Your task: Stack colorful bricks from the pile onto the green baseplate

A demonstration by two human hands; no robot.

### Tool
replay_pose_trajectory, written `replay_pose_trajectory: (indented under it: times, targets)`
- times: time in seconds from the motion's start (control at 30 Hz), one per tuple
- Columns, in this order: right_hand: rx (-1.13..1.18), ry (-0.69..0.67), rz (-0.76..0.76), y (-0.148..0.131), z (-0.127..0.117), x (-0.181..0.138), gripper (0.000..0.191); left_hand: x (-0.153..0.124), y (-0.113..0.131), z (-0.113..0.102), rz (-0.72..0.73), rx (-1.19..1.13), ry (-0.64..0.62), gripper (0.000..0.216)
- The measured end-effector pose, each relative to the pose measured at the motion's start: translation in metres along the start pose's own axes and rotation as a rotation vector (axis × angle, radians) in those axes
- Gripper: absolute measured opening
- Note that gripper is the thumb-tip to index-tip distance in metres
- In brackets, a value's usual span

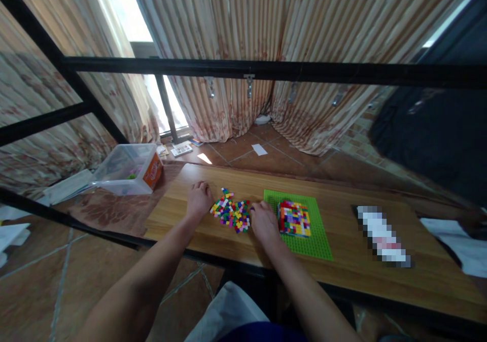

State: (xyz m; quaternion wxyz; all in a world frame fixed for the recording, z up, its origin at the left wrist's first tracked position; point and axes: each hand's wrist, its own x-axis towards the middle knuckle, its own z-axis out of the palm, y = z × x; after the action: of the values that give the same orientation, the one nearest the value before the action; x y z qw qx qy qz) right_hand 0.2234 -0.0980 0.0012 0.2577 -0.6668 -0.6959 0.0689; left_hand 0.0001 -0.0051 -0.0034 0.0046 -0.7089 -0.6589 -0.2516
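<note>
A loose pile of small coloured bricks lies on the desk, nearer its left edge than its right and about midway between the far and near edges. The left hand rests between the pile and the desk's left edge, fingers loosely bent; whether it grips anything I cannot tell. The right hand is at the pile's other side, fingers drawn close together at the outermost bricks; I cannot tell if one is pinched there. Just beside that hand, a green baseplate lies flat, reaching from near the far edge towards the near edge, with a multicoloured brick block on it. Towards the desk's right edge lies a pixelated, whitish oblong item.
</note>
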Motion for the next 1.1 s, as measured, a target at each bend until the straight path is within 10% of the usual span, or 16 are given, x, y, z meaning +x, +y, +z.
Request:
replay_pose_trajectory:
  times: [0.47, 0.77, 1.1]
  targets:
    - [0.326, 0.189, 0.141, -0.007, -0.018, -0.046, 0.019, 0.002, -0.003, -0.001, 0.031, 0.027, 0.017, 0.031]
    - [0.551, 0.369, 0.462, 0.051, -0.063, -0.092, 0.029, 0.004, -0.004, 0.000, 0.026, 0.038, 0.001, 0.034]
    - [0.341, 0.473, 0.288, 0.072, -0.075, -0.065, 0.032, 0.005, -0.004, -0.001, 0.028, 0.057, 0.000, 0.034]
